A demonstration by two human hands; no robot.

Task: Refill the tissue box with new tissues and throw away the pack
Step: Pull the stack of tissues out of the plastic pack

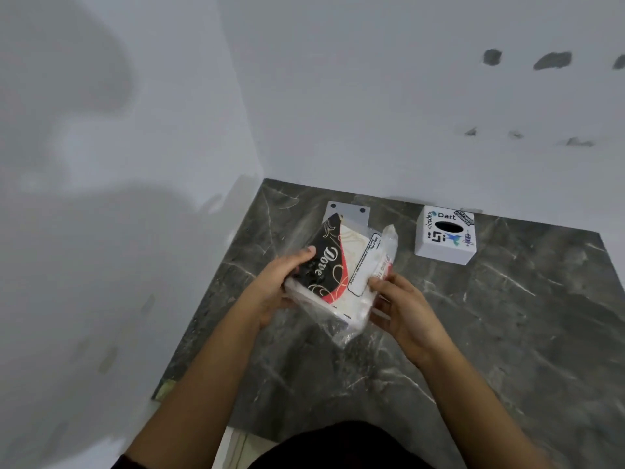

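At the middle of the frame, both hands hold a plastic tissue pack (341, 269) above the dark marbled bench (507, 333). Its black and red panel reads "Dove", and loose clear wrapper sticks up at its upper right end and hangs at its lower end. From the lower left, the left hand (274, 289) grips the pack's left side, thumb pressed on the black panel, fingers curled underneath. From the lower right, the right hand (402, 309) pinches the wrapper at the pack's right edge between thumb and fingers. Toward the upper right of the pack, well apart from it, a white tissue box (444, 235) stands on the bench near the wall, its oval slot facing up among stickers, one reading "Dart". Behind the pack, a white plate (348, 211) with two dark holes lies flat on the bench.
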